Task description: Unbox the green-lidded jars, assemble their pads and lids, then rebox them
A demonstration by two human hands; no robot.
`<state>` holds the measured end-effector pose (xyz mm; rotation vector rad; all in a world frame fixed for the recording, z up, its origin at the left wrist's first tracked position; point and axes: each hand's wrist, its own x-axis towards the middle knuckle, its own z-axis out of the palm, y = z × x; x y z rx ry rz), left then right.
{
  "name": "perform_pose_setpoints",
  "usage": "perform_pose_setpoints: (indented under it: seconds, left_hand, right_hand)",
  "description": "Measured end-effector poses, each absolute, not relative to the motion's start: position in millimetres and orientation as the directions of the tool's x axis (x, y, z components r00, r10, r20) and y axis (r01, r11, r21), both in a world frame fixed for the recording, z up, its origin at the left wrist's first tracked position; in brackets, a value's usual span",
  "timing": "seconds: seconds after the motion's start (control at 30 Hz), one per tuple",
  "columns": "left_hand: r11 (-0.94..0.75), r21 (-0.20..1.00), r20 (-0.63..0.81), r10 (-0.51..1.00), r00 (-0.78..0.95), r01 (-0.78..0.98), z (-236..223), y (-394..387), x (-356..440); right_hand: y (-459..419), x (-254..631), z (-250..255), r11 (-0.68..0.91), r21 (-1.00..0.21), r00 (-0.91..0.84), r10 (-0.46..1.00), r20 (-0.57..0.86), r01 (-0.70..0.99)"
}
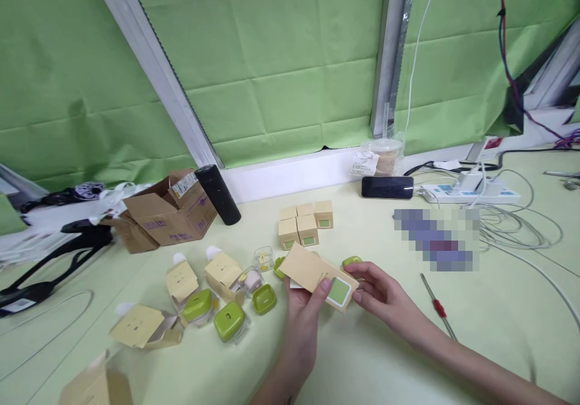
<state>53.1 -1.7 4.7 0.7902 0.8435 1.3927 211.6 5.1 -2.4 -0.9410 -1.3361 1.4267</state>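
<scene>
My left hand [304,320] is closed round a small tan cardboard box [312,269], its thumb lying on the face beside a printed green square. At the box's right end, the fingertips of my right hand [378,290] pinch the edge. A green lid-like piece [351,261] shows just behind my right fingers; whether they touch it I cannot tell. Left of the box stand small clear containers with green lids [229,320], a loose green lid [264,299] and a clear container [263,259]. Opened tan boxes [223,272] lie around them, flaps up.
Several closed tan boxes [306,228] stand grouped behind my hands. Further back are a brown carton [176,211], a black cylinder [218,194], a phone [387,187] and a bagged cup [385,157]. Rightward lie a screwdriver [438,307], a power strip [471,193] and cables.
</scene>
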Motion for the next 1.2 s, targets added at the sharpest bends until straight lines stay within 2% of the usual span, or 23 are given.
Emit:
perform_pose_setpoints:
  seconds: [0.27,0.37,0.5,0.6,0.67,0.8,0.97,1.07,1.2]
  left_hand:
    - [0.028,0.869,-0.030,1.000,0.003,-0.494,5,-4,56]
    - [0.063,0.839,-0.076,0.997,-0.002,-0.541,8,-4,55]
    - [0.085,0.813,-0.144,0.988,-0.057,-0.576,13,-3,51]
    - [0.072,0.844,-0.154,0.982,-0.111,-0.532,12,-1,49]
    - [0.067,0.857,-0.159,0.977,-0.139,-0.511,10,-1,49]
    - [0.067,0.860,-0.163,0.976,-0.147,-0.505,8,-3,51]
    - [0.088,0.835,-0.096,0.995,0.013,-0.544,13,-9,56]
    - [0.081,0.860,-0.091,0.996,0.004,-0.504,16,-9,56]
    - [0.020,0.896,-0.089,0.987,-0.136,-0.443,15,-4,54]
  right_hand:
    - [2,210,-1,0.025,-0.992,-0.234,0.971,0.053,-0.120]
    - [3,211,-2,0.055,-0.995,-0.198,0.978,0.070,-0.081]
    - [1,214,-4,0.246,-0.965,-0.182,0.957,0.227,0.088]
    - [-4,214,-4,0.444,-0.854,-0.282,0.885,0.370,0.271]
    - [-8,211,-4,0.498,-0.806,-0.354,0.852,0.386,0.320]
    - [-13,206,-7,0.507,-0.788,-0.365,0.848,0.383,0.350]
    - [-10,208,-9,0.471,-0.789,-0.218,0.882,0.417,0.395]
    - [-8,211,-8,0.558,-0.690,-0.190,0.821,0.538,0.460]
    - [-5,217,-5,0.661,-0.436,-0.337,0.715,0.613,0.611]
